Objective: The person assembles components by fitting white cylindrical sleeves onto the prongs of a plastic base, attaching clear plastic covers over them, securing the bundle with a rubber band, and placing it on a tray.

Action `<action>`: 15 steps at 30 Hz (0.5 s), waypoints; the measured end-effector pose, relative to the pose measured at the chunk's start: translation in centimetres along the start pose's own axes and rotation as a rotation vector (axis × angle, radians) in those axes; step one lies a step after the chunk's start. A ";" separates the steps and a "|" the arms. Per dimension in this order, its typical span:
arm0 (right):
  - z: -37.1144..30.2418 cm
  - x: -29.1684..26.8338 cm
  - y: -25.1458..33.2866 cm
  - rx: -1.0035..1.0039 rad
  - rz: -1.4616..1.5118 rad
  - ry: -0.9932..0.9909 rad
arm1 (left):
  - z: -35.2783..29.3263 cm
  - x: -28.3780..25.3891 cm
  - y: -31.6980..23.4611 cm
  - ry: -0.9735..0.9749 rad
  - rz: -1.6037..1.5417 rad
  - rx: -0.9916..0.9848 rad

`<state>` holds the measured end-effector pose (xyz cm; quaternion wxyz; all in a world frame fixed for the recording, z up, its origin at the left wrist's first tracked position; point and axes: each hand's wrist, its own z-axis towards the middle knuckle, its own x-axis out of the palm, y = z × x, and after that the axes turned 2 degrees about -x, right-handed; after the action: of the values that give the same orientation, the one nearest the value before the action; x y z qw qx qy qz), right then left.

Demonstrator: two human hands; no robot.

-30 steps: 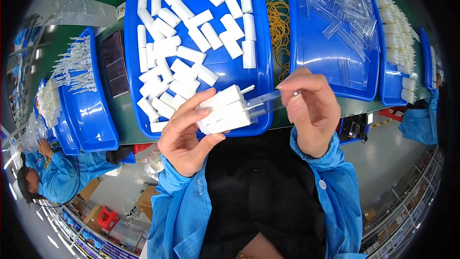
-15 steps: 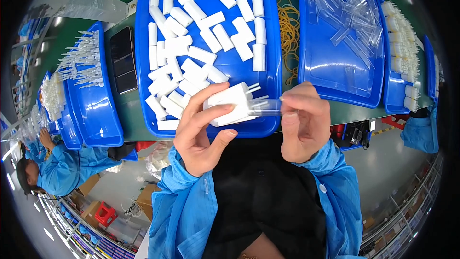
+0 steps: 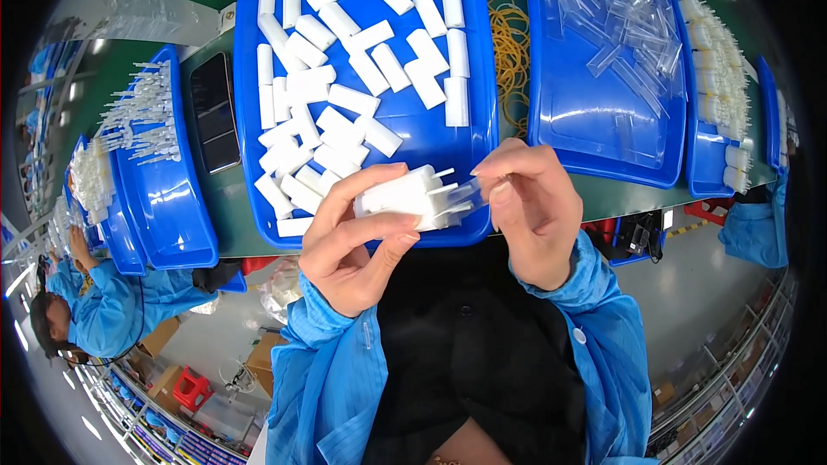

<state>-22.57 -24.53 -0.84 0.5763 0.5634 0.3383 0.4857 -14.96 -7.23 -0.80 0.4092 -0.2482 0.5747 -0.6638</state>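
My left hand [image 3: 351, 250] is closed around a small bundle of white cylindrical pieces [image 3: 389, 195], with thin white stems sticking out of its right end. Over at that end, my right hand [image 3: 541, 220] pinches a clear plastic tube [image 3: 467, 195] between thumb and fingers. The tube sits against the stems; how far it covers them is hard to make out. Both hands are above the front edge of a blue tray [image 3: 413, 142], in which many loose white cylinders [image 3: 354, 101] lie.
To the right, a blue tray [image 3: 594, 133] holds clear tubes [image 3: 633, 30]; yellow rubber bands [image 3: 508, 43] lie between the trays. Bundled white pieces [image 3: 719, 69] fill a tray farther right. At left are a phone [image 3: 215, 112] and a tray of white sticks [image 3: 151, 112]. A co-worker [image 3: 103, 301] sits far left.
My right hand has shifted slightly left and tilted the clear tube toward the bundle. The bundle in my left hand has turned a little and moved left; the whole view has shifted slightly.
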 end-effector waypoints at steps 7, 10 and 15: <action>-0.2 -0.1 0.2 0.064 0.208 0.007 | 0.1 0.6 -0.5 -0.083 0.146 0.076; -0.2 -0.2 0.1 0.038 0.166 0.013 | 0.0 0.6 -0.7 -0.090 0.198 0.075; 0.3 -0.2 -0.6 -0.168 -0.101 0.014 | 0.3 0.2 -0.5 -0.013 0.157 0.076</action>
<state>-22.29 -24.78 -1.40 0.6429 0.4919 0.3284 0.4867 -14.94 -7.62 -0.27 0.4728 -0.1907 0.5641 -0.6495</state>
